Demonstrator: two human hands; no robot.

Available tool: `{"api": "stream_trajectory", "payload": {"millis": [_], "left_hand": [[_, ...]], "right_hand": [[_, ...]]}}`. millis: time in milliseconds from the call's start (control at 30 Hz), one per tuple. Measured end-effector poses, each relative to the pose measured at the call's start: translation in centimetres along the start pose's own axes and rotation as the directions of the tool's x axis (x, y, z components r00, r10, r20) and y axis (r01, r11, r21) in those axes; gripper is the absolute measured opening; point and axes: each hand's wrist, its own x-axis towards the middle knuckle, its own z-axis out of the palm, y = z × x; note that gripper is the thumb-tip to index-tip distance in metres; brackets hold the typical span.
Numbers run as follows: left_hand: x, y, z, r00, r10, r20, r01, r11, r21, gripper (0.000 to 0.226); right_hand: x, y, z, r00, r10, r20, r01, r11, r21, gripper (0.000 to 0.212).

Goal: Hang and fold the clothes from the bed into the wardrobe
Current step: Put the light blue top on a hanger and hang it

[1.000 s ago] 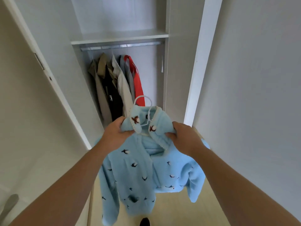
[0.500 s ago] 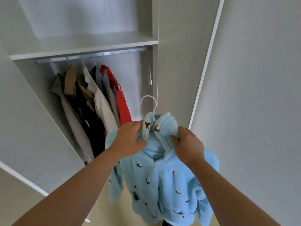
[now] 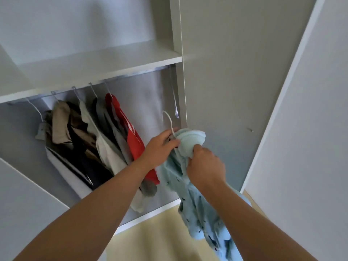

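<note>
A light blue fleece jacket (image 3: 199, 208) with small bird prints hangs on a white hanger (image 3: 168, 119), whose hook points up at the right end of the wardrobe bay. My left hand (image 3: 160, 147) grips the hanger's neck at the jacket collar (image 3: 192, 140). My right hand (image 3: 205, 166) holds the collar fabric just below it. The hook is well below the metal rail (image 3: 131, 75) under the shelf and does not touch it. The jacket's body dangles down to the right of my right forearm.
Several garments hang on the rail's left half: beige, black, white, grey and a red one (image 3: 131, 132). An empty clear hanger (image 3: 174, 95) hangs by the right wall. A white shelf (image 3: 105, 65) sits above. The open door (image 3: 308, 129) stands at right.
Both hands have lifted the jacket and hanger up and forward into the wardrobe, toward the rail's right end. The view has tilted and come closer.
</note>
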Motion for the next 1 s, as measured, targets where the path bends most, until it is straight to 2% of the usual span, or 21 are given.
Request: {"api": "stream_trajectory", "payload": {"millis": [200, 333, 433, 567, 600, 667, 767, 867, 1000], "left_hand": [[8.6, -2.6, -1.2, 0.988, 0.002, -0.152, 0.022, 0.987, 0.157, 0.036], [14.7, -4.6, -2.7, 0.979, -0.047, -0.197, 0.062, 0.996, 0.07, 0.03], [19.1, -6.0, -3.9, 0.97, -0.063, -0.235, 0.075, 0.996, 0.041, 0.03], [24.5, -7.8, -6.9, 0.957, -0.047, -0.288, 0.088, 0.988, 0.13, 0.032], [25.6, -8.4, -7.8, 0.951, -0.039, -0.306, 0.091, 0.983, 0.16, 0.033], [27.3, -9.3, -9.4, 0.944, 0.004, -0.329, 0.08, 0.967, 0.243, 0.034], [29.4, -10.6, -11.8, 0.93, 0.063, -0.362, 0.059, 0.947, 0.316, 0.034], [31.2, -12.2, -13.9, 0.914, 0.092, -0.395, 0.06, 0.932, 0.356, 0.036], [32.3, -14.7, -16.6, 0.886, 0.094, -0.454, 0.095, 0.922, 0.376, 0.035]], "right_hand": [[7.4, -2.3, 2.9, 0.998, 0.019, 0.063, -0.016, 0.999, -0.045, 0.026], [12.7, -3.9, 4.6, 0.999, 0.004, 0.048, 0.0, 0.998, -0.069, 0.026], [16.6, -5.3, 5.5, 0.998, 0.004, 0.067, -0.006, 1.0, 0.028, 0.027], [20.4, -7.2, 7.7, 0.984, 0.056, 0.171, -0.078, 0.989, 0.126, 0.038], [21.0, -7.6, 8.2, 0.978, 0.074, 0.195, -0.099, 0.988, 0.118, 0.035], [22.5, -8.5, 9.1, 0.974, 0.107, 0.199, -0.118, 0.992, 0.047, 0.011], [24.7, -10.8, 10.3, 0.979, 0.098, 0.178, -0.094, 0.995, -0.027, 0.012], [26.8, -13.2, 12.0, 0.973, -0.024, 0.23, 0.03, 0.999, -0.023, 0.032], [28.4, -15.4, 14.2, 0.959, -0.056, 0.276, 0.061, 0.998, -0.008, 0.032]]}}
